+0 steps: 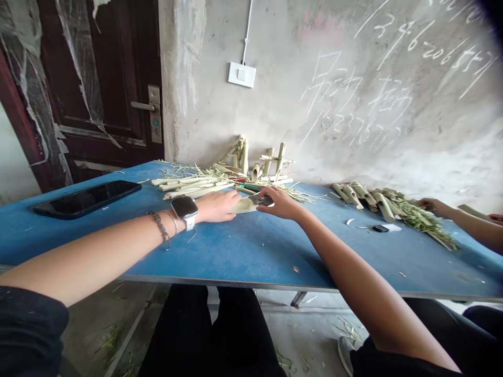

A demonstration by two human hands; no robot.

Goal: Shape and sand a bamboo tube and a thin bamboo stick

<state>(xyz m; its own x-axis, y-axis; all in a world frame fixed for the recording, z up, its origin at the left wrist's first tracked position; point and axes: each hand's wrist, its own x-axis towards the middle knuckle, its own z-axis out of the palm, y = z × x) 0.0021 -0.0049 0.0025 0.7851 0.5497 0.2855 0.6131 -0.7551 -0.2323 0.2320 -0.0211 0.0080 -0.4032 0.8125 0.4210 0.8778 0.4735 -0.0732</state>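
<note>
On the blue table, my left hand (219, 206), with a watch on its wrist, has its fingers closed on the left end of a pale green stalk piece (245, 204). My right hand (277, 202) is at the stalk's right end, fingers wrapped round a small dark object (262, 200) that lies against the stalk; its details are hidden. Just behind my hands are cut stalks (192, 186) and thin shreds. Farther back, short stalk pieces joined into upright shapes (240, 154) stand by the wall.
A black phone (88, 199) lies at the left. To the right are a pile of stalks and leaves (412, 214) and a small blade-like tool (387, 228). Another person's hand (434, 207) touches that pile. The table's front edge (236, 283) runs before my legs.
</note>
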